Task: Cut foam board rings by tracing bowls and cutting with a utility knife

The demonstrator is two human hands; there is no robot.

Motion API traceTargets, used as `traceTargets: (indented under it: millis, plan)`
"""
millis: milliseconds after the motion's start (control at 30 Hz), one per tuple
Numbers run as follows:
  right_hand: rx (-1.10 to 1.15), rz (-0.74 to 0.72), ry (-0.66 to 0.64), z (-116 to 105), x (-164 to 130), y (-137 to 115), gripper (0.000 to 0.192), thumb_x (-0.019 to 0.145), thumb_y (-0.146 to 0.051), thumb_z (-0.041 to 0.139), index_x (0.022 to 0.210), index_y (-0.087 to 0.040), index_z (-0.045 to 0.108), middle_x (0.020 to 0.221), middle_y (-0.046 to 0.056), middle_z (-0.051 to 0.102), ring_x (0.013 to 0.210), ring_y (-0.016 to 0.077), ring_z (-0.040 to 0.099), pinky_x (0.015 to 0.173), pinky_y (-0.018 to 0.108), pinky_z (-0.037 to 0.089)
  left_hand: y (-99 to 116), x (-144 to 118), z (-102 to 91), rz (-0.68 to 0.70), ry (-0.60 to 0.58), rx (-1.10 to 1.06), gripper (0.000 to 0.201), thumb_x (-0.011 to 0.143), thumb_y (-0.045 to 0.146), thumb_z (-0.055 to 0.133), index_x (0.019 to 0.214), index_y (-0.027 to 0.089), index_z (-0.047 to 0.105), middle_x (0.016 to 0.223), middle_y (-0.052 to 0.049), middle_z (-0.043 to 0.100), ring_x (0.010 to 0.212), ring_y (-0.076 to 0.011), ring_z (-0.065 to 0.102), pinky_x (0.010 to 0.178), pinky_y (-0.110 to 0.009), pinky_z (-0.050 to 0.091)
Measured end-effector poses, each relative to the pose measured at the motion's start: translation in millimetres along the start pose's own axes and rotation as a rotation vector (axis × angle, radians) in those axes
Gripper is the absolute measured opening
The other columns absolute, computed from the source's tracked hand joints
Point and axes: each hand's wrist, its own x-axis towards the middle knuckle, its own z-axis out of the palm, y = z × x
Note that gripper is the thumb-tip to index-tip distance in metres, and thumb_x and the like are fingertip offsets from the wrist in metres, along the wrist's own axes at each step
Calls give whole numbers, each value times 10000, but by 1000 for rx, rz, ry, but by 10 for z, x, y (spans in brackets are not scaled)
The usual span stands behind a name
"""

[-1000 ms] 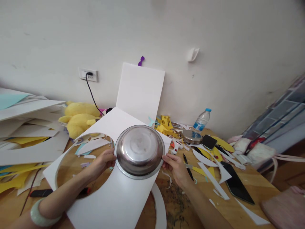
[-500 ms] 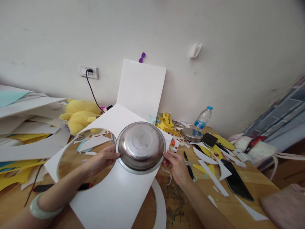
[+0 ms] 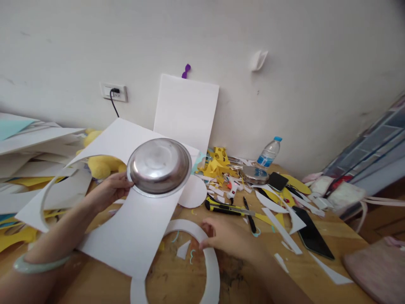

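Steel bowl (image 3: 159, 166), upside down, now sits higher and further left than it did a second ago, riding on the white foam sheet (image 3: 136, 228), which has been tipped up off the worktop (image 3: 253, 270). Half a second ago both hands pressed at the bowl's rim with the sheet lying flat; now only the left hand (image 3: 110, 190) is there, fingers curled round the left edge of the bowl and the sheet together, so it carries both in the air. The sheet's far corner has risen in front of the yellow plush toy (image 3: 101, 166), and the large round cut-out in its left part hangs open over the stacked boards at the left.

The right hand (image 3: 228, 238) has let go of the rim and come down near, to the white foam ring (image 3: 209, 257) lying on the worktop; its fingers are bent, with the tips touching the ring's upper right arc, and I cannot tell whether they pinch it or merely rest on it.

Lifting the sheet has uncovered a white foam disc (image 3: 193, 192) and a yellow utility knife (image 3: 221, 207) just right of it. My reading is that the bowl is no longer being steadied on a flat sheet, and one hand bears its whole weight.
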Motion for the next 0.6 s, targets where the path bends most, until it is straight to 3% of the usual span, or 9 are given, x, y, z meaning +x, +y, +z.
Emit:
traceTargets:
  millis: [100,200,333,433,533,600]
  plan:
    - [-179,-15,8,149,-54,-103,283,686,-347,625,930,-204,630,952,60,651,847,220,581,655,275,368,47,17,-135,-7,56,-26,148,713,130,562,836,111,482,677,35,551,626,-84,503,604,-179,420]
    - [-203,18,42,190,-56,-151,274,717,-264,542,975,-198,603,979,76,647,884,228,588,679,280,367,66,29,-183,-21,87,-44,141,704,113,532,828,110,464,666,32,549,625,-91,497,608,-190,421]
    - [-124,106,159,-129,-58,-43,368,640,-239,584,1008,-226,582,924,40,651,783,196,598,629,253,371,54,41,-192,-42,79,-46,149,701,131,540,834,113,475,666,30,555,595,-89,487,568,-185,408]
    - [-72,283,458,-578,-77,341,445,662,-256,550,1105,-212,538,968,63,642,757,190,600,621,260,398,50,25,-162,-52,50,-34,216,686,164,591,872,113,497,709,22,577,650,-106,520,605,-191,427]
    - [-105,552,816,-987,-136,1024,469,710,-378,517,1105,-128,544,944,140,645,795,247,608,651,312,429,57,-23,-50,-81,-1,-19,272,631,186,656,859,114,525,711,20,589,656,-115,533,602,-196,440]
    - [-127,736,887,-1149,-203,1509,478,707,-411,518,1063,-98,579,935,192,640,870,308,605,663,353,440,53,-70,75,-140,-72,-1,293,591,190,678,845,117,549,718,16,604,647,-122,542,582,-203,447]
